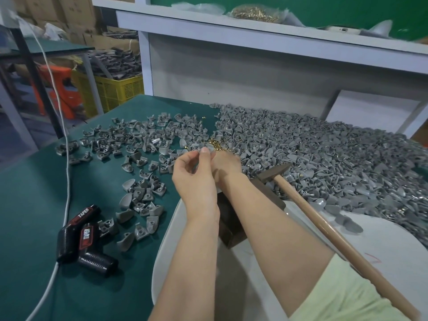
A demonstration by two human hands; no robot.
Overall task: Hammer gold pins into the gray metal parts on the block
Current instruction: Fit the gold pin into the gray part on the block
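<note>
My left hand (pixel 196 179) is raised over the table and pinches a small gray metal part (pixel 209 149) between thumb and fingers. My right hand (pixel 228 164) lies just behind it, reaching to a small heap of gold pins (pixel 216 143); its fingers are hidden. The dark brown block (pixel 232 225) sits under my forearms. A hammer rests with its head (pixel 274 173) on the block's far end, its wooden handle (pixel 335 239) running to the lower right; neither hand touches it. A big pile of gray parts (pixel 324 154) covers the table's right side.
Scattered gray parts (pixel 139 140) lie on the green mat (pixel 34 193) at left. A black "TAPER" tool (pixel 84 236) with a white cable (pixel 67 158) sits near left. A white board (pixel 254 286) lies under the block. A shelf above holds a bag of gold pins (pixel 254 13).
</note>
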